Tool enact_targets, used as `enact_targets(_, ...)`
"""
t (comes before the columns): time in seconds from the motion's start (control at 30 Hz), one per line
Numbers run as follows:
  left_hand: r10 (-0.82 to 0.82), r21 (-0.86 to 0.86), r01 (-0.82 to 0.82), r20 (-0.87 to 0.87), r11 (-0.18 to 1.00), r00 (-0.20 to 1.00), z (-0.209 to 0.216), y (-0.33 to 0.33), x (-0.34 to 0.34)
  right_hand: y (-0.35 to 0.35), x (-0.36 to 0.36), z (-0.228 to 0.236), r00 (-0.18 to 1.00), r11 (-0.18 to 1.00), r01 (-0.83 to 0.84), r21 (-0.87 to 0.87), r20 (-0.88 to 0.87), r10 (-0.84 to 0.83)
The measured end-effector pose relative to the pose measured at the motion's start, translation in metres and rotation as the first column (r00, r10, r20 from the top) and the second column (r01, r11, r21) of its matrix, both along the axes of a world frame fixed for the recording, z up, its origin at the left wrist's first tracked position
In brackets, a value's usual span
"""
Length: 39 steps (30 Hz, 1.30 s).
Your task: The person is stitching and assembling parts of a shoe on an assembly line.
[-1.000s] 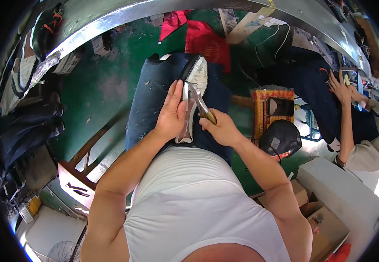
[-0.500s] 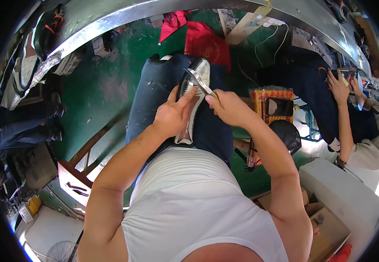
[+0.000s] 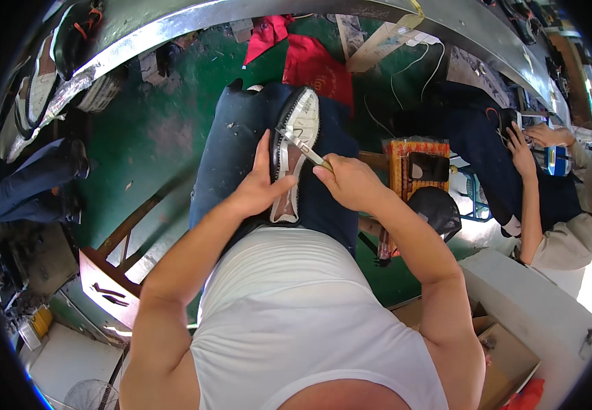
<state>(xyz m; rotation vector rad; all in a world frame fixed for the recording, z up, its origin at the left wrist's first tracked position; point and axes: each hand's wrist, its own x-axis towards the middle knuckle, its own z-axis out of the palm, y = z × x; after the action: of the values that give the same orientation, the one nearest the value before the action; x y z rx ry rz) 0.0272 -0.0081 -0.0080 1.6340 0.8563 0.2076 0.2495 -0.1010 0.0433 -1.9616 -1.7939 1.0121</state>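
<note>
An unfinished shoe [image 3: 306, 119] lies sole side up on my lap, toe away from me. Its underside is pale at the forefoot and brown at the middle, with a dark upper folded round the rim. My left hand [image 3: 258, 188] steadies it from the left, thumb across the underside and fingers along the outer side. In my right hand [image 3: 350, 183] are metal pliers [image 3: 304, 146], gripped by the handles. Their head reaches across the shoe to its left edge. Whether the jaws pinch the upper there is too small to tell.
A metal-edged bench [image 3: 193, 31] curves across the far side, with shoes [image 3: 40, 89] at its left end. Red cloth [image 3: 316, 68] lies on the green floor beneath. At right, a co-worker's hand [image 3: 523, 152] works near a bench. A wooden stool [image 3: 132, 229] stands left, a cardboard box [image 3: 508, 362] right.
The pliers have turned, their head now at the shoe's left edge. My left hand has shifted, its fingers opening out along the shoe's side.
</note>
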Motion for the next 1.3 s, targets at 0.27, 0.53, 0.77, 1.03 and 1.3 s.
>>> enact_targets(0.27, -0.192, 0.015, 0.192, 0.026, 0.981, 0.981, -0.014, -0.005, -0.015, -0.029, -0.018, 0.005, 0.993, 0.995, -0.066, -0.073, 0.089, 0.072)
enact_targets(0.53, 0.286, -0.670, -0.112, 0.155, 0.734, 0.945, 0.013, 0.060, 0.026, 0.010, 0.035, 0.047, 0.910, 0.943, 0.329, 0.046, -0.282, -0.304)
enact_targets(0.77, 0.603, -0.901, -0.108, 0.188, 0.420, 0.776, 0.023, 0.058, 0.025, 0.137, 0.105, 0.096, 0.783, 0.892, 0.185, 0.412, 0.486, -0.387)
enact_targets(1.03, 0.602, -0.877, -0.291, -0.003, 0.382, 0.799, 0.012, 0.050, 0.025, 0.153, 0.077, 0.063, 0.895, 0.613, -0.160, 0.774, 0.376, -0.241)
enact_targets(1.3, 0.576, -0.829, -0.296, 0.039, 0.475, 0.816, -0.007, 0.052, 0.025, 0.026, -0.047, 0.003, 0.724, 0.915, 0.153, -0.374, -0.587, -0.362)
